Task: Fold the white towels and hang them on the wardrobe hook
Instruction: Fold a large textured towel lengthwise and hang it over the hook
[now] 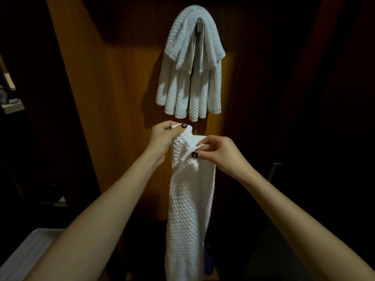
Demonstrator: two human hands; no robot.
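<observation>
we begin with the panel (121, 102), the lit wooden wardrobe wall that carries the hook. everything else sits against it. far below the hook and to its left, a pale box (26, 252) shows only in part, and we cannot tell what it holds.

next in size is the towel (188, 209), the one we are working on. it hangs straight below the hook as a long narrow strip. its top end is bunched just under the hung ones and its lower end runs out of view. we judge it is held high so that its own weight keeps the strip straight and the layers lined up.

the hung towels (188, 84) drape over the hook, with their halves falling on either side of it. slung at the middle like this, they balance and do not slide off. they crowd the hook, so we judge the next one must go over the top of them.

the left hand (162, 136) is below the hook and a little to its left. its grip is closed on the towel's top corner, with the thumb laid over the cloth. the right hand (219, 151) is below the hook and a little to its right. its grip is pinched narrow on a fold of the top edge. the bunched top lies between the two hands, and we read this as squaring that end before lifting it.

the hook (199, 29) is the smallest thing. only a sliver of metal shows in the gap between the drapes.
</observation>
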